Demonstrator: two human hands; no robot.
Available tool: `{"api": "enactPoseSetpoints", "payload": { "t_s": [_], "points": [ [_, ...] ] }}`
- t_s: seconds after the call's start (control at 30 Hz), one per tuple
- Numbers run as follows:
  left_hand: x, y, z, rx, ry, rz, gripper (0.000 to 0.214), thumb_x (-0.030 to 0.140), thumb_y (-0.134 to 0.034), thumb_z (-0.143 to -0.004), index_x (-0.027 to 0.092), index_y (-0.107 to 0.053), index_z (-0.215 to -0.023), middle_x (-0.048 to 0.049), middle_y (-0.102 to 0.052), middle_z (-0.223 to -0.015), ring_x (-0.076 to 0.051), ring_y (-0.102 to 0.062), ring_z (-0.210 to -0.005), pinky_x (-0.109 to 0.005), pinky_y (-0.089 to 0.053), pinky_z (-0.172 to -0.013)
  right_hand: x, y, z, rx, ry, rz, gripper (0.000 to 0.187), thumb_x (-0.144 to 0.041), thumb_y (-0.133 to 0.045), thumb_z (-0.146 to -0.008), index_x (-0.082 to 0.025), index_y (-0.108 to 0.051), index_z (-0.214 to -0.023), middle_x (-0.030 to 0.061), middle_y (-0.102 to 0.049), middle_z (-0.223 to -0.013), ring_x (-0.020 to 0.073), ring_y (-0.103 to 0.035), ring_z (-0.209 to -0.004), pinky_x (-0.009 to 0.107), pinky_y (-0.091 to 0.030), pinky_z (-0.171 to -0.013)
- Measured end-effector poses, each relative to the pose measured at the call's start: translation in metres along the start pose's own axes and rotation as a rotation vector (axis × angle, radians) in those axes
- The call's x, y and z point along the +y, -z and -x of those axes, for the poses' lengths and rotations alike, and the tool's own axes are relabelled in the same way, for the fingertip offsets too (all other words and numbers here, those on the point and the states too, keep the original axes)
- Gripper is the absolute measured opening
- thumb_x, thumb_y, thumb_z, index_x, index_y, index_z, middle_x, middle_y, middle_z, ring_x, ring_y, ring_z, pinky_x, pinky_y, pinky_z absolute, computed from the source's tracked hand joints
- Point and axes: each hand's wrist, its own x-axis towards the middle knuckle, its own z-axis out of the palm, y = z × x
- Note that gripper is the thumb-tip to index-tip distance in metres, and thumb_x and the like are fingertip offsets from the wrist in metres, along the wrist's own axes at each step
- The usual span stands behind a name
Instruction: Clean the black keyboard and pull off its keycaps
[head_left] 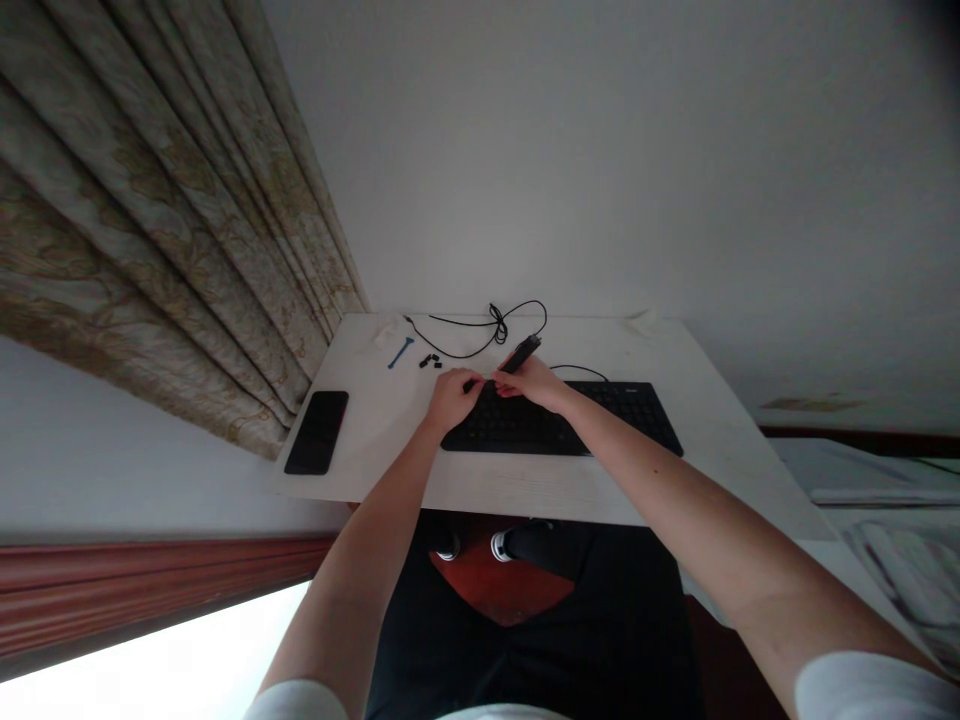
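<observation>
My left hand [452,400] hovers over the left part of a black computer keyboard [562,422], its fingers pinching a small dark piece [472,385]. My right hand [534,385] is just to the right, gripping a dark stick-shaped device [523,353] by its lower end. A thin black cable [495,325] lies looped and knotted on the white desk [525,490] beyond my hands. Several small black pieces [430,361] and a blue plastic tool [400,352] lie to the left of it. I cannot tell whether the cable joins the device.
A black smartphone [316,432] lies face up at the desk's left end. A patterned curtain [150,250] hangs beyond the desk's left side, and a white wall [600,150] rises behind it. Another black cable [577,371] runs behind the keyboard. A red-topped stool [495,585] shows below the desk, between my legs.
</observation>
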Motion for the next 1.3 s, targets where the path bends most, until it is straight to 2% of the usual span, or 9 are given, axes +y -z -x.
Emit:
{"api": "enactPoseSetpoints", "payload": {
  "t_s": [0.27,0.37,0.43,0.53,0.67,0.83,1.03,1.17,1.3],
  "points": [
    [0.001,0.001,0.001,0.039,-0.013,-0.016,0.009,0.014,-0.064,-0.084,0.018,-0.07,-0.079,-0.0047,-0.071,-0.085,-0.02,-0.065,-0.089,-0.035,-0.051,-0.09,-0.022,-0.002,0.001,0.019,0.104,0.499,0.019,-0.035,-0.079,-0.079,-0.018,-0.072,-0.077,0.0028,-0.07,-0.063,0.019,-0.067,-0.059,0.027,-0.053,-0.057],
    [0.002,0.001,0.001,0.021,-0.012,-0.009,0.011,0.015,-0.063,-0.085,0.019,-0.07,-0.078,-0.0045,-0.071,-0.084,-0.019,-0.065,-0.088,-0.035,-0.051,-0.089,-0.027,-0.004,0.003,0.018,0.145,0.608,0.016,-0.032,-0.076,-0.081,-0.018,-0.072,-0.076,0.0024,-0.068,-0.06,0.0183,-0.066,-0.058,0.026,-0.049,-0.056],
    [0.002,0.001,0.0,-0.004,-0.008,-0.01,0.012,0.016,-0.062,-0.085,0.019,-0.072,-0.078,-0.0041,-0.071,-0.085,-0.019,-0.066,-0.088,-0.035,-0.051,-0.09,-0.027,-0.005,0.002,-0.001,0.157,0.613,0.014,-0.031,-0.075,-0.082,-0.018,-0.073,-0.077,0.0024,-0.069,-0.061,0.0178,-0.065,-0.058,0.025,-0.049,-0.055],
    [0.002,0.001,-0.001,-0.031,-0.006,-0.015,0.013,0.017,-0.063,-0.086,0.02,-0.073,-0.079,-0.0036,-0.072,-0.085,-0.019,-0.066,-0.089,-0.036,-0.051,-0.091,-0.022,-0.004,-0.001,-0.038,0.121,0.507,0.013,-0.03,-0.072,-0.084,-0.018,-0.073,-0.079,0.0037,-0.071,-0.065,0.0175,-0.067,-0.059,0.026,-0.052,-0.057],
    [0.001,0.002,-0.001,-0.018,-0.003,-0.017,0.012,0.018,-0.064,-0.085,0.02,-0.072,-0.078,-0.0033,-0.072,-0.084,-0.019,-0.066,-0.088,-0.036,-0.051,-0.09,-0.017,-0.003,-0.002,-0.052,0.118,0.391,0.012,-0.029,-0.072,-0.084,-0.018,-0.073,-0.08,0.0047,-0.072,-0.069,0.0171,-0.068,-0.061,0.026,-0.055,-0.06],
    [0.001,0.002,0.0,-0.042,-0.042,-0.028,0.008,0.013,-0.067,-0.082,0.021,-0.07,-0.079,-0.0028,-0.072,-0.087,-0.02,-0.065,-0.089,-0.035,-0.049,-0.089,-0.025,-0.004,0.003,-0.063,0.154,0.473,0.013,-0.028,-0.069,-0.085,-0.017,-0.073,-0.078,0.0038,-0.071,-0.065,0.0171,-0.067,-0.061,0.025,-0.051,-0.058],
    [0.003,0.0,-0.001,-0.067,-0.018,-0.135,0.017,0.019,-0.07,-0.085,0.021,-0.068,-0.102,-0.005,-0.071,-0.096,-0.024,-0.063,-0.097,-0.039,-0.047,-0.09,-0.035,-0.007,0.006,-0.043,0.19,0.626,0.022,-0.035,-0.065,-0.087,-0.017,-0.074,-0.078,0.0015,-0.066,-0.058,0.0162,-0.063,-0.057,0.024,-0.043,-0.054],
    [0.003,-0.001,-0.002,-0.093,-0.055,-0.216,0.006,0.023,-0.066,-0.089,0.02,-0.071,-0.092,-0.0074,-0.069,-0.097,-0.026,-0.06,-0.102,-0.039,-0.045,-0.09,-0.035,-0.009,0.006,-0.032,0.219,0.671,0.026,-0.038,-0.065,-0.087,-0.017,-0.074,-0.076,0.0017,-0.064,-0.056,0.0163,-0.061,-0.056,0.025,-0.042,-0.055],
    [0.003,0.0,-0.004,-0.109,-0.049,-0.226,0.008,0.026,-0.068,-0.089,0.02,-0.072,-0.091,-0.0068,-0.068,-0.094,-0.025,-0.06,-0.099,-0.037,-0.045,-0.088,-0.035,-0.011,0.006,-0.017,0.218,0.686,0.024,-0.037,-0.066,-0.086,-0.016,-0.074,-0.076,0.0027,-0.065,-0.057,0.0164,-0.061,-0.056,0.025,-0.041,-0.054]
  ]
}}
